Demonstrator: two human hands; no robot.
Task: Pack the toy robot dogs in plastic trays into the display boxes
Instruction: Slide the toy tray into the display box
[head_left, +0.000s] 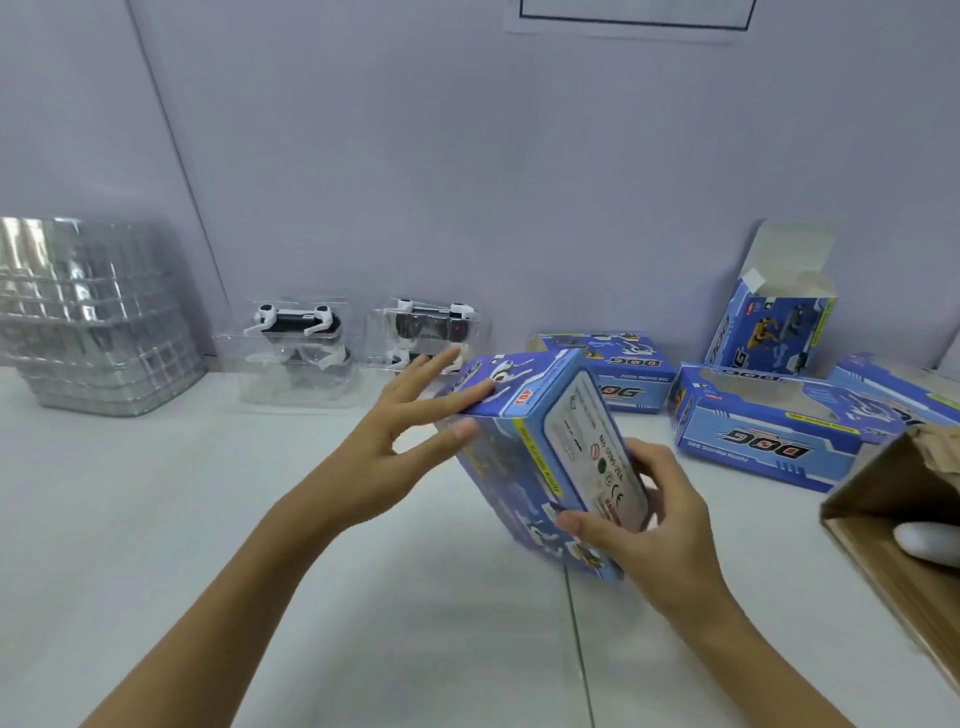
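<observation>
A white worktop (208, 519) is stretching beneath two bare forearms reaching in from the lower edge. A blue display box (540, 457) is standing tilted on it, one lower corner down, between both hands. The left hand (395, 441) is lying against the box's left face and upper edge, fingers straight and spread, thumb pressing the side. The right hand (644, 525) is curling its grip round the box's white end panel, thumb in front, fingertips hidden behind. Beyond the right hand, three more display boxes are lying flat (769, 436), and one open box (774, 322) is standing against the wall with its flaps up. To the right, a brown carton (893, 525) is being cut off by the frame edge; a pale rounded object inside is too blurred to identify. Beyond the left hand, two toy robot dogs in clear trays (296, 343) (431, 332) are sitting by the wall. Far left, a stack of empty clear trays (93, 317) is glinting, its detail hard to make out.
</observation>
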